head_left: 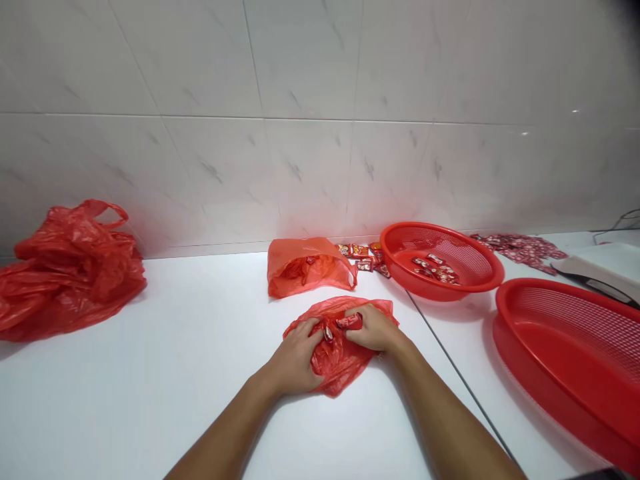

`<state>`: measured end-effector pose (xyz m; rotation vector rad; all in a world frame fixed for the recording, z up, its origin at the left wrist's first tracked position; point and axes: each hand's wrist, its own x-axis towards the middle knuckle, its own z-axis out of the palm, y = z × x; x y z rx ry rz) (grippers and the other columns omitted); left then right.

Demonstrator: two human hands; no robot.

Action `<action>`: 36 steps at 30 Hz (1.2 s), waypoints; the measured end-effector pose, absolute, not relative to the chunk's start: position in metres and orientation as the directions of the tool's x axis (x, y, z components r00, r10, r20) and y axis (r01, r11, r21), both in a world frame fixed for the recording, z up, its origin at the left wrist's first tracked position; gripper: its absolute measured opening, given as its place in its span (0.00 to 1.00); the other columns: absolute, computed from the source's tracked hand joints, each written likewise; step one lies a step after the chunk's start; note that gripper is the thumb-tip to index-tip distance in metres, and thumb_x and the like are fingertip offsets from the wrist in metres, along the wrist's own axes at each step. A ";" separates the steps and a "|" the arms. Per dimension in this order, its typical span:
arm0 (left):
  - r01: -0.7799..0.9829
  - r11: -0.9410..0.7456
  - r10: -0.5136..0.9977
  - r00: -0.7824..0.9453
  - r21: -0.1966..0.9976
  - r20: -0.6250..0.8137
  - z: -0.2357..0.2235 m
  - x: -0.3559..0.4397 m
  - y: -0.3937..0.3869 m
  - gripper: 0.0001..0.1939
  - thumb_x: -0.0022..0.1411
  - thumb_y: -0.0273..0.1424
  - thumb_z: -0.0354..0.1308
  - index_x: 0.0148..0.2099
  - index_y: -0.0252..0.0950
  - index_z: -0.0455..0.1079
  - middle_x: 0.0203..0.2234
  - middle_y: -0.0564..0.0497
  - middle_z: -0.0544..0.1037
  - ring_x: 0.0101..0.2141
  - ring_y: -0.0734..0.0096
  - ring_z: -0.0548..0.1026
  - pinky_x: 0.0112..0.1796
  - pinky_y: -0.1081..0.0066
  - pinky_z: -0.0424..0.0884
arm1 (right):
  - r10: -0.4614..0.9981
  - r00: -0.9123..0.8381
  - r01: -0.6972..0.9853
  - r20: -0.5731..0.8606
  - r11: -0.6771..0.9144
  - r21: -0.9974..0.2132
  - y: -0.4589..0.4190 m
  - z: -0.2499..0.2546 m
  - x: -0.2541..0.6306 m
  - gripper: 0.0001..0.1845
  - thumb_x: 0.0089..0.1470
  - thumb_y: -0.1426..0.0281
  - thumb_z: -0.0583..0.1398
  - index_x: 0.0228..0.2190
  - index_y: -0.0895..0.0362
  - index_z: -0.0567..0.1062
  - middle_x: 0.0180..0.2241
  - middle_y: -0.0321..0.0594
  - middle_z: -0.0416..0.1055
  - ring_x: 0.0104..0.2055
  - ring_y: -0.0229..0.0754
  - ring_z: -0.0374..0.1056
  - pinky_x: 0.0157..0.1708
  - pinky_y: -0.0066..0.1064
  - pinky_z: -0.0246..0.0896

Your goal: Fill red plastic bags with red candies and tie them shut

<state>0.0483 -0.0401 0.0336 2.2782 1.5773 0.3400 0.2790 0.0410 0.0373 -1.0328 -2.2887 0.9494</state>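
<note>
A crumpled red plastic bag [345, 373] lies on the white tabletop in front of me, its mouth spread apart. My left hand [296, 360] grips the bag's left side, fingers curled at its rim. In my right hand [375, 327] is a small red candy packet [350, 322], held over the bag's mouth. Another small wrapped candy [328, 333] shows inside the bag near my left fingers. Just behind lies a second red plastic bag [290, 287] with its mouth facing me and something red inside.
Several wrapped candies [364, 265] lie by the wall. A round red basket [440, 291] holds more candies. To the right are an oval red basket [550, 393], a patterned red cloth-like item [525, 250] and a black-handled object [595, 283]. A large red bag heap [75, 267] sits far left.
</note>
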 end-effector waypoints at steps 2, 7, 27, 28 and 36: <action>0.842 -0.336 0.931 0.365 0.422 0.013 0.027 0.045 -0.037 0.43 0.48 0.36 0.69 0.68 0.44 0.68 0.72 0.44 0.61 0.70 0.41 0.60 0.68 0.48 0.62 | 0.807 -0.581 0.520 0.107 0.469 -0.714 0.044 0.032 0.281 0.06 0.51 0.71 0.61 0.23 0.55 0.69 0.26 0.33 0.74 0.30 0.40 0.67 0.32 0.30 0.57; 0.822 -0.339 0.939 0.320 0.457 0.121 0.010 0.039 -0.032 0.51 0.47 0.27 0.68 0.73 0.40 0.59 0.73 0.39 0.57 0.72 0.42 0.56 0.68 0.46 0.62 | 0.850 -0.506 0.558 0.145 0.451 -0.697 0.043 0.020 0.276 0.19 0.53 0.60 0.69 0.46 0.54 0.80 0.43 0.42 0.81 0.45 0.49 0.75 0.46 0.37 0.66; 0.685 -0.567 0.823 0.473 0.457 0.313 0.010 0.057 -0.038 0.55 0.55 0.27 0.69 0.78 0.49 0.47 0.77 0.44 0.49 0.75 0.41 0.48 0.69 0.40 0.58 | 0.958 0.211 0.036 0.195 0.191 -0.981 0.040 0.009 0.257 0.31 0.72 0.47 0.41 0.47 0.52 0.73 0.51 0.47 0.77 0.53 0.45 0.74 0.50 0.37 0.70; 0.682 -0.577 0.816 0.462 0.449 0.347 0.010 0.058 -0.037 0.51 0.58 0.28 0.68 0.77 0.48 0.48 0.76 0.43 0.52 0.74 0.43 0.50 0.69 0.41 0.60 | 0.952 0.163 0.065 0.258 0.250 -0.966 0.038 0.012 0.259 0.30 0.73 0.49 0.41 0.47 0.52 0.74 0.52 0.46 0.77 0.54 0.45 0.73 0.52 0.37 0.69; 0.897 -0.240 0.698 -0.106 0.371 0.708 0.017 0.044 -0.024 0.22 0.64 0.38 0.66 0.58 0.39 0.72 0.52 0.40 0.71 0.53 0.47 0.71 0.54 0.45 0.73 | 0.727 0.115 0.668 0.677 0.447 -0.594 0.034 0.051 0.300 0.15 0.66 0.59 0.57 0.38 0.56 0.78 0.35 0.42 0.73 0.37 0.45 0.70 0.43 0.36 0.65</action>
